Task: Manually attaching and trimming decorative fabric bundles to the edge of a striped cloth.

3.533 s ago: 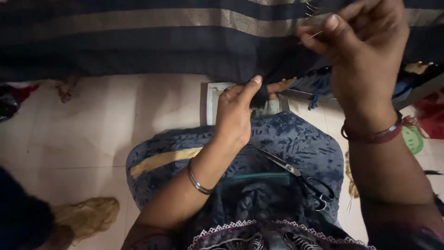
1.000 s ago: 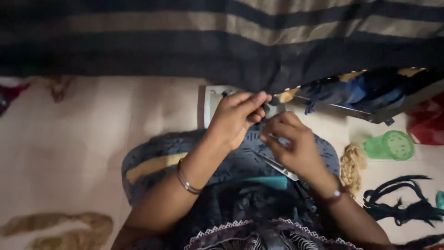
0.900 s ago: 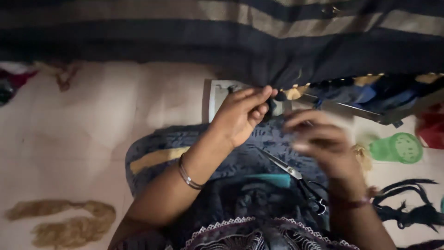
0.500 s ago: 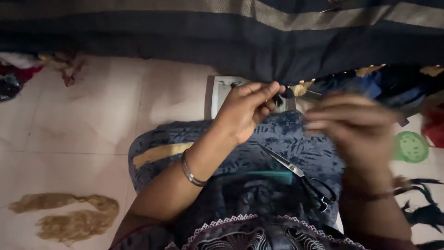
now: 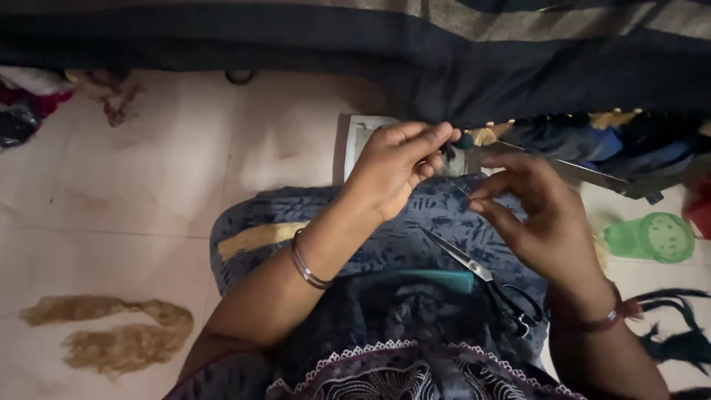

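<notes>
Pinching the dark edge of the striped cloth near the middle of the frame, the left hand has its thumb and forefinger closed on a small dark bead-like tassel that hangs from that hem. The right hand, just to the right and slightly lower, holds its thumb and forefinger tips pressed together; they seem to grip a fine thread or needle, too thin to tell which.

The step in hand looks like hand-stitching or knotting a tassel onto the hem, with the hold on the cloth set and the thread being drawn. The next move would call for a steady left pinch while the right hand guides the fine line back to the hem, a small and exact motion.

The thin line runs diagonally from the right fingertips up and left toward the pinched tassel. The cloth's hem lies along the top of the frame, its long axis left to right.

A pair of scissors rests on the patterned lap below the hands, blades pointing to the upper left and handles to the lower right. A green plastic lid sits at the right edge, and tan fibre bundles lie on the pale tiled floor at lower left.
</notes>
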